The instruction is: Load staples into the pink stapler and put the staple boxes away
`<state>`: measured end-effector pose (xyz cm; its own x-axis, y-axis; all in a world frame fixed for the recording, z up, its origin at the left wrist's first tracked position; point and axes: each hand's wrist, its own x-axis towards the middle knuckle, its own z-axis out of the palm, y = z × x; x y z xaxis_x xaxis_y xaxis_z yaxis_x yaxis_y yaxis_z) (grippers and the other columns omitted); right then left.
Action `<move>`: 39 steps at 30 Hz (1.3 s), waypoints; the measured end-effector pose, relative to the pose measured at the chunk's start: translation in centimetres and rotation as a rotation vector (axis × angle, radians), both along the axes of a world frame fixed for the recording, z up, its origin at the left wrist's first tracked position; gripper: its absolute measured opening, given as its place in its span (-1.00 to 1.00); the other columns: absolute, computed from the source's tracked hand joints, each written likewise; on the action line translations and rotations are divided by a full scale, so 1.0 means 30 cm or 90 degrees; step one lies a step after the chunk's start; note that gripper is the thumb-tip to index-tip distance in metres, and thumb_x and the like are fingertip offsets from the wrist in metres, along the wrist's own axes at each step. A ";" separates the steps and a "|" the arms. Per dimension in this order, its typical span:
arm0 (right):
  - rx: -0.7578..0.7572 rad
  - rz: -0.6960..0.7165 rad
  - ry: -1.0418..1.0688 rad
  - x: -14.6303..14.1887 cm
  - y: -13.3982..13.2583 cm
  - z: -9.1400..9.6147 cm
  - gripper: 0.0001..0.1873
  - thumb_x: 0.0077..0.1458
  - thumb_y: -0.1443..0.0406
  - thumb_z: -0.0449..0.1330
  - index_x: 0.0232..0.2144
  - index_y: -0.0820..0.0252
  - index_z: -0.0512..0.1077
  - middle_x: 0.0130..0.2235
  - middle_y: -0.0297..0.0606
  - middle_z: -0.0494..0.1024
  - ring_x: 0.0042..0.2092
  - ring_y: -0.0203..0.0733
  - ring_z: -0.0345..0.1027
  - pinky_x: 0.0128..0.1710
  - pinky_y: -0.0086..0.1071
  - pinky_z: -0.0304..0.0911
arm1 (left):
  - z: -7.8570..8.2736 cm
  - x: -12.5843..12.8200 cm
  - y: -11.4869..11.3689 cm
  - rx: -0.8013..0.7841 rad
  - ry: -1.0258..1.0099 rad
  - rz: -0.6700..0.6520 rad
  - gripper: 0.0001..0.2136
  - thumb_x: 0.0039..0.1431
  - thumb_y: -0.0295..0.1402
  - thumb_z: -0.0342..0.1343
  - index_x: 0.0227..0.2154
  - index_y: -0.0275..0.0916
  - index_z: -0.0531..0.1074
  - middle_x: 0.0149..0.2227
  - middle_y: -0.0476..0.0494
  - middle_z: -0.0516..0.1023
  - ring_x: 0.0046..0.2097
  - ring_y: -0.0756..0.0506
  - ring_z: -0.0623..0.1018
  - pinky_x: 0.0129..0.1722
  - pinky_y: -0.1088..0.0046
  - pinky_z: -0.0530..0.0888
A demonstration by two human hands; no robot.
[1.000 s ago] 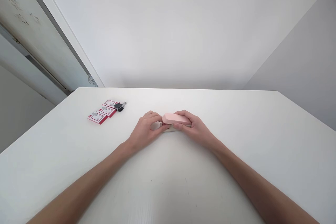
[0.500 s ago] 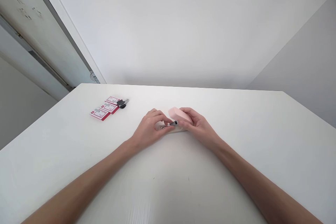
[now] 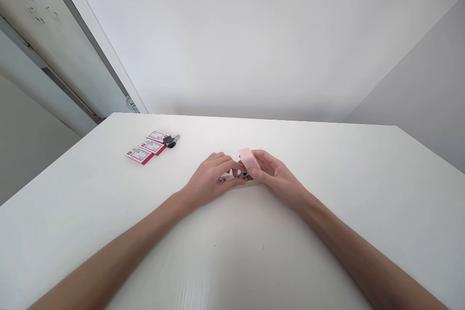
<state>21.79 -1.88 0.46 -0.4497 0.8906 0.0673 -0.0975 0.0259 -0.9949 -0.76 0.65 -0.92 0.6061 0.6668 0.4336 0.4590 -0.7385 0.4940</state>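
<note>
A stapler with a pale pink top (image 3: 249, 158) lies at the middle of the table, its top swung up and its pale base resting on the surface. My right hand (image 3: 276, 174) is closed around the hinged end, thumb on the near side of the top. My left hand (image 3: 214, 173) has thumb and fingertips pinched at the metal inside part (image 3: 241, 175); whether a loose strip of staples is between them I cannot make out. Part of the base is hidden behind my left fingers.
Several-inch-small red and white boxes (image 3: 140, 155) lie in a row at the far left of the white table (image 3: 232, 252). A black staple remover (image 3: 169, 141) with metal jaws touches the last box. A white wall (image 3: 254, 48) stands behind the table.
The pink top has tilted up more steeply under my right hand. My left fingertips, with the metal part, have moved slightly right and down towards the hinge. The view has shifted a little.
</note>
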 end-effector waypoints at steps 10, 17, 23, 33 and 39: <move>-0.011 0.016 -0.001 0.010 0.008 -0.017 -0.52 0.21 -0.06 0.31 0.09 -0.04 0.45 0.08 -0.19 0.59 0.12 0.02 0.48 0.15 -0.05 0.37 | -0.001 0.000 0.001 -0.021 0.013 -0.019 -0.90 0.38 -0.24 0.19 -0.17 -0.12 0.51 -0.28 -0.03 0.59 -0.21 -0.09 0.54 -0.06 0.28 0.41; -0.013 0.027 -0.021 0.015 0.006 -0.004 -0.51 0.20 -0.07 0.31 0.08 -0.03 0.45 0.06 -0.19 0.60 0.09 0.01 0.48 0.16 -0.05 0.36 | 0.005 -0.006 0.004 -0.043 0.014 -0.035 -0.87 0.44 -0.26 0.07 -0.17 -0.12 0.50 -0.27 -0.04 0.58 -0.20 -0.09 0.54 -0.03 0.28 0.43; 0.007 0.058 -0.027 0.020 0.007 0.005 -0.56 0.20 -0.10 0.29 -0.03 0.00 0.49 0.01 -0.19 0.55 0.02 0.01 0.46 0.09 -0.04 0.38 | 0.023 -0.008 0.001 -0.050 0.056 -0.085 -0.82 0.46 -0.34 -0.02 -0.13 -0.12 0.51 -0.13 -0.09 0.61 -0.11 -0.11 0.54 0.02 0.27 0.42; -0.001 0.096 0.033 0.032 0.028 -0.031 -0.60 0.26 -0.01 0.29 0.05 0.00 0.48 0.02 -0.16 0.52 0.07 -0.01 0.40 0.06 -0.14 0.31 | 0.011 -0.004 0.000 -0.027 0.042 -0.104 -0.82 0.49 -0.36 -0.05 -0.14 -0.15 0.48 -0.08 -0.13 0.59 -0.09 -0.11 0.51 0.04 0.28 0.38; -0.007 0.112 0.060 0.032 0.024 -0.026 -0.65 0.28 0.00 0.27 0.02 -0.02 0.49 0.02 -0.18 0.54 0.02 -0.03 0.42 0.06 -0.14 0.30 | 0.030 0.002 -0.008 -0.093 -0.001 -0.090 -0.85 0.47 -0.33 0.00 -0.12 -0.15 0.47 -0.17 -0.11 0.54 -0.15 -0.10 0.49 -0.05 0.31 0.43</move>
<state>22.75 -1.15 -0.31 -0.5907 0.7997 0.1072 -0.1927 -0.0108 -0.9812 -0.69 0.39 -0.02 0.6975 0.6312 0.3391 0.3558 -0.7159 0.6008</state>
